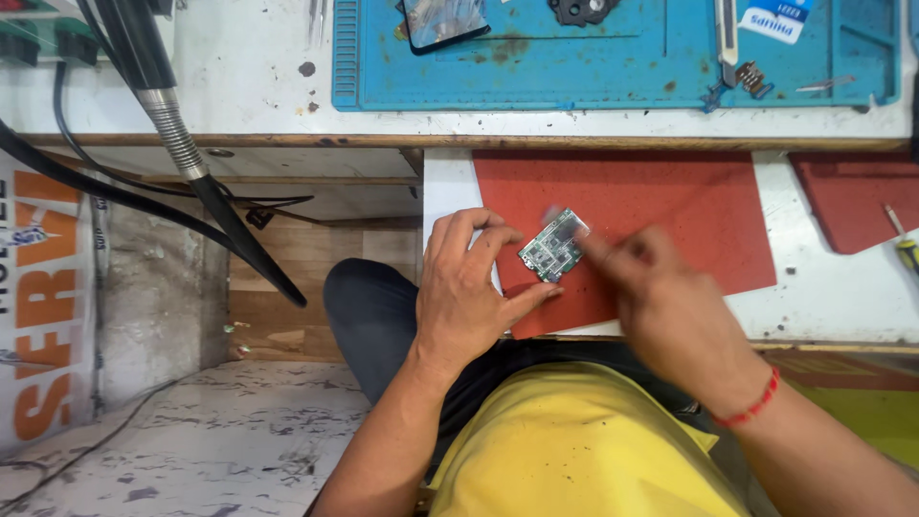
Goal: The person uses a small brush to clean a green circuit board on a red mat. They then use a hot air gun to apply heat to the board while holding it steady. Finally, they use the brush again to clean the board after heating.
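Green circuit board [553, 247], centre frame, on red mat [689, 206].
Left hand [464, 297] pinches its edges; right hand [670, 297] blurred, grip indiscernible; board could slip if pinch loosens.

This looks like a small repair shop for phones and gadgets. A blue work mat [613, 67] with little tools lies on the worn white counter [239, 86]. A phone [442, 21], a green circuit board [553, 247] and a screwdriver [902, 241] are out.
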